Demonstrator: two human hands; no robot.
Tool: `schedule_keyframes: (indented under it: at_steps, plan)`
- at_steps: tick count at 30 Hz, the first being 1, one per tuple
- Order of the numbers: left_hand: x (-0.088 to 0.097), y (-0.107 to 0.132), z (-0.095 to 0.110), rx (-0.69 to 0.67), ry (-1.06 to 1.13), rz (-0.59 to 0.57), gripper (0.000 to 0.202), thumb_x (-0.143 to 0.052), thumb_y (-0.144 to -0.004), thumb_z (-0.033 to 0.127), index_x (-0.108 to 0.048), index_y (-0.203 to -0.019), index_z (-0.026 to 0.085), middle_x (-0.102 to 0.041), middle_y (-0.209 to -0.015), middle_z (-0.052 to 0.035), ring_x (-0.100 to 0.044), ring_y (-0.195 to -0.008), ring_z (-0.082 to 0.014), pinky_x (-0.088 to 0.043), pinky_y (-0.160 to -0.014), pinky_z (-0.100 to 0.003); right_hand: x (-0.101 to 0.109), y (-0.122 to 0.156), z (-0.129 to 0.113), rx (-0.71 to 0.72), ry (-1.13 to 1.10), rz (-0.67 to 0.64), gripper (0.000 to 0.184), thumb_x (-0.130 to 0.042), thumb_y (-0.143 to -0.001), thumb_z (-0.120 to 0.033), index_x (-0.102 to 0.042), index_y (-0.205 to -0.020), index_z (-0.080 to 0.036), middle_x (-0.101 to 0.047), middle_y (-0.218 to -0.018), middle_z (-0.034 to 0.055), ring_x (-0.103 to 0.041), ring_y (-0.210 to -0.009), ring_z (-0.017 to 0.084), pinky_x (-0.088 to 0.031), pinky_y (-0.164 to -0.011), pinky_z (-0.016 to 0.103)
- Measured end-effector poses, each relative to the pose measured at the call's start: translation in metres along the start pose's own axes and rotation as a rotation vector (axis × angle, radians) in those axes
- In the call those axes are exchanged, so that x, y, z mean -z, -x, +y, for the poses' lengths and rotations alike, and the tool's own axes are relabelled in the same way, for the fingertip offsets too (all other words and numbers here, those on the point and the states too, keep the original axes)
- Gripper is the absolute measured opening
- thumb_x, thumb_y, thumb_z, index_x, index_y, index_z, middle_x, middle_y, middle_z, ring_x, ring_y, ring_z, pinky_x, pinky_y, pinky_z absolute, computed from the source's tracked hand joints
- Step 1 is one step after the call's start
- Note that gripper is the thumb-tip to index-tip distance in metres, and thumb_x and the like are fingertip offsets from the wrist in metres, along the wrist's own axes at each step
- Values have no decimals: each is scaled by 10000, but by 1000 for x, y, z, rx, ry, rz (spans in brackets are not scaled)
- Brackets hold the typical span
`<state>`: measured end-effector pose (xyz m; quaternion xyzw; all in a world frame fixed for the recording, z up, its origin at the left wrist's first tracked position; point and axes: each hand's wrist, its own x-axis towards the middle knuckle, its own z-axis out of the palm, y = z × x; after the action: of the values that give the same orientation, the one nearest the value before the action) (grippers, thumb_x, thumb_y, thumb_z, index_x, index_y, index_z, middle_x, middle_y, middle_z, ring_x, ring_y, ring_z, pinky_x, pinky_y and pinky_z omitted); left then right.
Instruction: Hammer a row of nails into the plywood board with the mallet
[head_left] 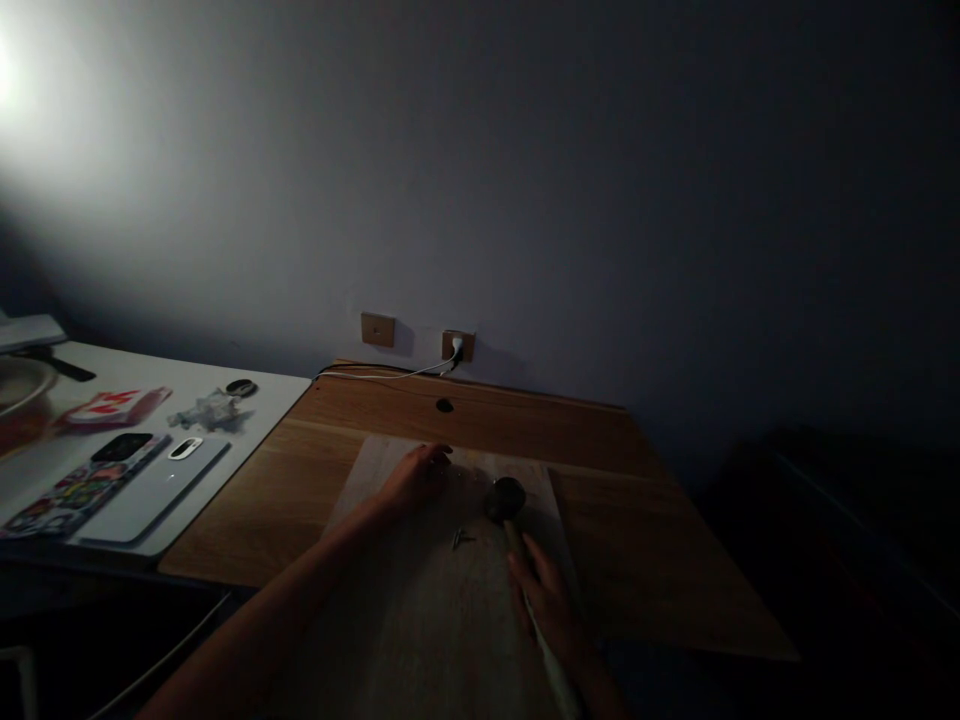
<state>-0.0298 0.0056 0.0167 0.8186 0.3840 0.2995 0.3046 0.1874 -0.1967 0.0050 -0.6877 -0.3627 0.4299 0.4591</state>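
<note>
My right hand [551,600] is wrapped round the long pale handle of a hammer [505,499]. The hammer's round dark head is over the right part of a pale wooden board [420,610]. At the board's far left, my left hand [416,478] has its fingers curled down close to the surface. Dim light hides the fingertips and whatever may be between them. A few small metal screws or nails [459,539] lie on the board between my hands. Tiny light specks near the board's far edge are too small to name.
Under the board is a brown wooden table [637,560] with a dark hole. A white table [285,390] adjoins at left, bearing two phones [157,493], a red-and-white packet [112,407], crumpled plastic [214,410] and a bowl [22,385]. Cables run to a wall socket [458,345].
</note>
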Motion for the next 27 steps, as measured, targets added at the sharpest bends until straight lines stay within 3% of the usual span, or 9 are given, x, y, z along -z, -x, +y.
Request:
schedule_keyframes:
  at_steps: [3, 6, 13, 19, 23, 27]
  plan:
    - [-1, -2, 0, -5, -49, 31, 452, -631, -703, 76, -659, -1140, 188, -714, -1033, -60, -662, -980, -208, -530, -895, -323, 0, -3, 5, -15, 1, 24, 852, -678, -698, -787, -624, -1330, -218, -693, -787, 22, -669, -727, 219, -522, -618, 295]
    - [-2, -2, 0, 15, -47, 41, 408, -602, -738, 80, -666, -1127, 187, -719, -929, -41, -676, -891, -194, -537, -842, -303, 0, -2, 5, -37, -3, 19, 848, -670, -714, -770, -600, -1360, -223, -671, -744, -2, -632, -616, 187, -487, -529, 273]
    - [2, 4, 0, 63, 83, 5, 331, -604, -795, 132, -642, -1117, 199, -761, -919, -18, -714, -825, -163, -548, -759, -249, -4, 4, -17, -61, -38, -53, 874, -681, -691, -753, -587, -1333, -167, -554, -590, -69, -473, -413, 116, -393, -401, 240]
    - [2, 3, -1, 70, 97, 7, 334, -627, -783, 115, -641, -1106, 200, -776, -908, -15, -727, -822, -166, -554, -772, -259, -10, -4, -35, 1, -28, -56, 707, -679, -765, -665, -594, -1272, -179, -587, -657, -52, -507, -454, 110, -416, -422, 232]
    - [2, 5, 0, 42, 113, 16, 331, -624, -807, 118, -631, -1127, 202, -776, -907, -12, -721, -799, -156, -546, -753, -248, -29, -14, -63, 84, -13, -224, 499, -622, -829, -630, -614, -1086, -202, -490, -611, -92, -398, -376, 72, -320, -338, 204]
    - [-2, 3, -6, 12, 74, 45, 346, -617, -807, 98, -644, -1141, 183, -762, -901, -32, -700, -788, -159, -522, -732, -246, -50, -26, -87, 148, 0, -328, 420, -587, -846, -611, -569, -972, -210, -449, -571, -115, -351, -332, 55, -264, -306, 189]
